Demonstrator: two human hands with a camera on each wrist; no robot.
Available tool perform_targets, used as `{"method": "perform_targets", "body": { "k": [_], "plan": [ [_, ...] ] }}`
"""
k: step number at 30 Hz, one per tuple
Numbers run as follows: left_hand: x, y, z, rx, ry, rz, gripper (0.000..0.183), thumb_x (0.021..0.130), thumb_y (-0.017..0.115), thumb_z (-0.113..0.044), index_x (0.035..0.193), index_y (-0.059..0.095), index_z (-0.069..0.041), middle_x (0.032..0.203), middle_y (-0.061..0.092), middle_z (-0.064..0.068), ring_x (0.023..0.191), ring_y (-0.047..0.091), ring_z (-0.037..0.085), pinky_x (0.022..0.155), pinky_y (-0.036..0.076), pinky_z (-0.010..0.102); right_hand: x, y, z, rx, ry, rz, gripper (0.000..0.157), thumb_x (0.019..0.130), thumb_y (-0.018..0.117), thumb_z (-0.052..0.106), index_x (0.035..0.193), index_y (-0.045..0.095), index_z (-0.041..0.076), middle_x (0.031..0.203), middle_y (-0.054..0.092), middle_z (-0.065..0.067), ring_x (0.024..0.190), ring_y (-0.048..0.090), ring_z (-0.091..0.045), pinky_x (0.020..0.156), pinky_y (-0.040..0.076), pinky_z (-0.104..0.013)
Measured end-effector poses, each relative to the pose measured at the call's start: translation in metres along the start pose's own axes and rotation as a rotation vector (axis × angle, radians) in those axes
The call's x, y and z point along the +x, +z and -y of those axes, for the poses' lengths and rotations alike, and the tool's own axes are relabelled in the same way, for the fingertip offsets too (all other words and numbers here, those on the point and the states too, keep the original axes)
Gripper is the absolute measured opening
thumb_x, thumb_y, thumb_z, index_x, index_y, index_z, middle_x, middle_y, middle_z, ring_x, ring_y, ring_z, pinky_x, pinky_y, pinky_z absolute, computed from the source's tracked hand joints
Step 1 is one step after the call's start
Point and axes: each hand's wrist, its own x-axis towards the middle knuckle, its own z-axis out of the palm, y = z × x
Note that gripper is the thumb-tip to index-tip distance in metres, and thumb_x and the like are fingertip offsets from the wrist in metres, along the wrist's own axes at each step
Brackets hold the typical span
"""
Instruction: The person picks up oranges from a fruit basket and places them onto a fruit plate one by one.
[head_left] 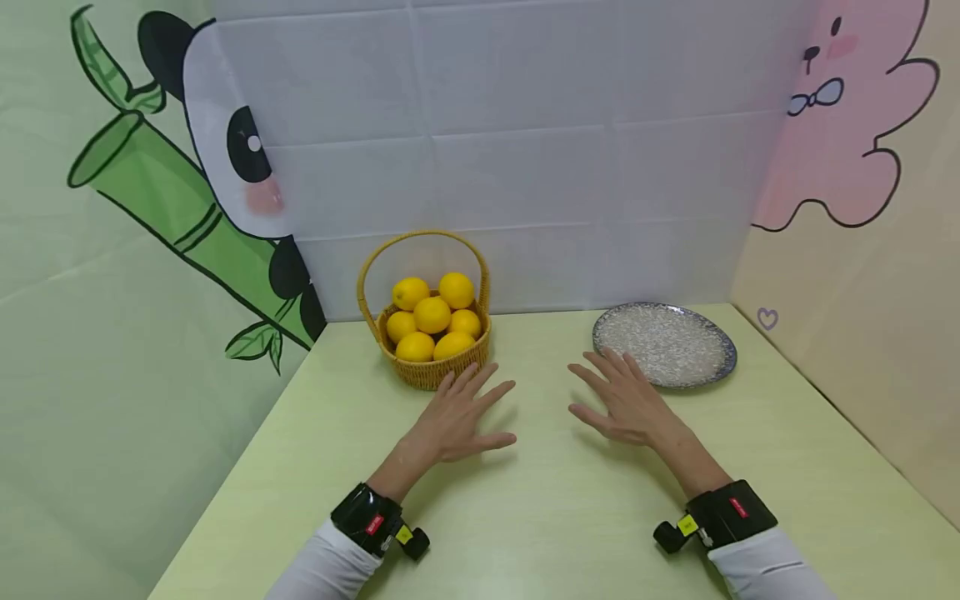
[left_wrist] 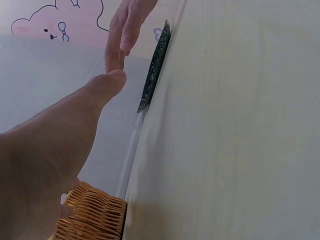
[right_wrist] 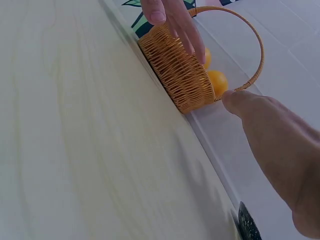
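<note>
A wicker basket (head_left: 423, 377) with a tall arched handle stands at the back left of the table, heaped with several yellow lemons (head_left: 432, 316). My left hand (head_left: 461, 417) hovers in front of it with fingers spread, holding nothing. To the right lies an oval speckled plate (head_left: 667, 346) with a dark blue rim. My right hand (head_left: 622, 400) is held just before the plate's near left edge, fingers spread and nothing in them. In the right wrist view the basket (right_wrist: 177, 70) appears beyond the right thumb. The left wrist view shows the plate (left_wrist: 155, 67) edge-on.
A pale wooden table (head_left: 540, 517) lies under both hands. Behind it hangs a grey-white cloth backdrop (head_left: 517, 183), with a panda and bamboo print on the left and a pink bear print on the right. Both wrists wear black camera straps (head_left: 731, 514).
</note>
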Motion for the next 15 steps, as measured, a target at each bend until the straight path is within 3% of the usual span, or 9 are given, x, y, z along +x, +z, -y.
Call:
{"method": "perform_targets", "body": {
  "k": [9,15],
  "plan": [
    [0.002,-0.007,0.002,0.000,-0.014,-0.007,0.089,0.089,0.038,-0.087,0.162,0.035,-0.034,0.169,0.022,0.006,0.150,0.019,0.035,0.115,0.024,0.065,0.002,-0.001,0.001,0.007,-0.005,0.001,0.070,0.099,0.049,0.066,0.155,0.049,0.023,0.160,0.040,-0.012,0.150,0.018,-0.038,0.120,0.011,-0.062],
    [0.003,-0.018,0.005,-0.003,-0.026,-0.022,0.088,0.090,0.038,-0.086,0.162,0.036,-0.034,0.169,0.019,0.002,0.150,0.019,0.036,0.115,0.024,0.064,0.010,-0.003,0.008,0.027,-0.051,0.000,0.068,0.100,0.051,0.062,0.154,0.051,0.020,0.158,0.042,-0.014,0.149,0.020,-0.041,0.118,0.016,-0.064]
  ]
}}
